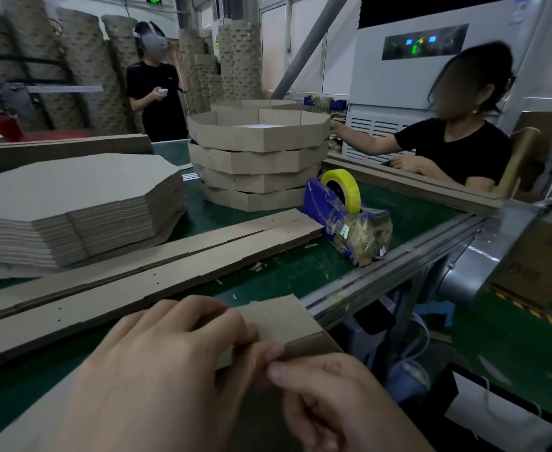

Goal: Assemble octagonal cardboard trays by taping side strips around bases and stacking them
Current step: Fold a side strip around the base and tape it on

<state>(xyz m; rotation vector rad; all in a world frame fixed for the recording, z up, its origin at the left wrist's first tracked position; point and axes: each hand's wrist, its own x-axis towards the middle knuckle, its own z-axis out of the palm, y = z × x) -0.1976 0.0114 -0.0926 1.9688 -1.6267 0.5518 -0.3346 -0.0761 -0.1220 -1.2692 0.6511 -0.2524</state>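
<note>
Two hands are meeting low at the near edge of the table [300, 272]. The left hand [170, 363] is lying over a folded strip [277, 318], its fingers curling down onto it. The right hand [333, 402] is pinching the same strip, its thumb just beside the left fingertips. Behind them, long strips [170, 265] are lying flat across the table. Farther back on the left, bases [72, 197] are sitting in a thick pile. Finished trays [258, 158] are standing stacked at the middle. A blue dispenser [320, 203] carrying yellow tape [341, 187] is sitting just right of the strips. A seated person [454, 148] is reaching toward the top tray, and another person [157, 93] is standing behind the table.
</note>
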